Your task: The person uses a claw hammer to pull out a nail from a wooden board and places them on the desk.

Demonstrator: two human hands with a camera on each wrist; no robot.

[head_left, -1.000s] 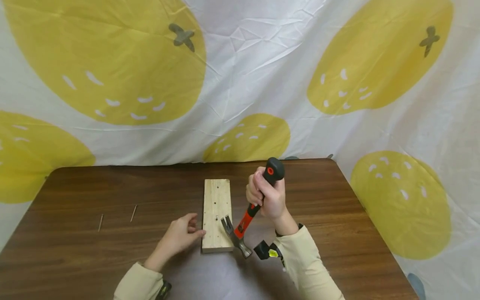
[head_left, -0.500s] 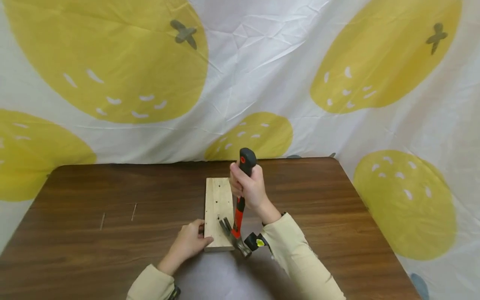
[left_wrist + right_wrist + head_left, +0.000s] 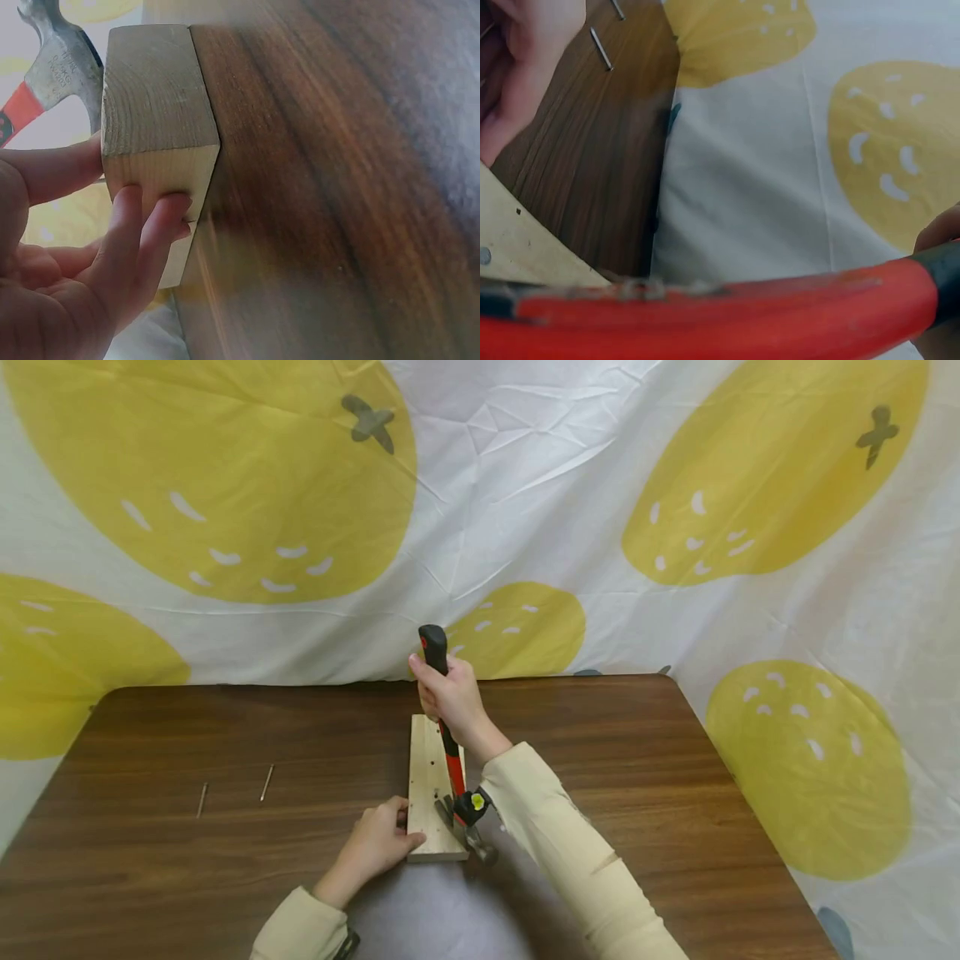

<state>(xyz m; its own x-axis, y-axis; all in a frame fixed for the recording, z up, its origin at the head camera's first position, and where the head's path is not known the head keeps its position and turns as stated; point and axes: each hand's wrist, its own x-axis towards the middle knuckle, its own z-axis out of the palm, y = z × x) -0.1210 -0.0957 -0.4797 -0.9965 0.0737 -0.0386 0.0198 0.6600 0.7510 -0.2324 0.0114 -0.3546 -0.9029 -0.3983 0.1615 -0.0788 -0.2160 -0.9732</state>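
Observation:
A claw hammer (image 3: pixel 454 770) with a red and black handle is gripped in my right hand (image 3: pixel 456 700), handle raised and tilted left. Its steel head (image 3: pixel 64 64) is at the near right part of a pale wooden board (image 3: pixel 426 752), with the claw over the top face. Small dark holes and marks dot the board. My left hand (image 3: pixel 375 843) holds the board's near left edge. In the left wrist view, the thumb (image 3: pixel 64 171) lies on the top edge and the fingers (image 3: pixel 124 232) press against the side. Whether the claw has hold of a nail cannot be made out.
Two loose nails, a left nail (image 3: pixel 202 800) and a right nail (image 3: pixel 267 782), lie on the brown wooden table (image 3: pixel 315 735) left of the board. A white curtain (image 3: pixel 517 518) with yellow fruit prints hangs behind and to the right of the table.
My right hand has swung the hammer handle from right to left and upward, while the head stays by the board's right side. My left hand has moved right onto the board's edge.

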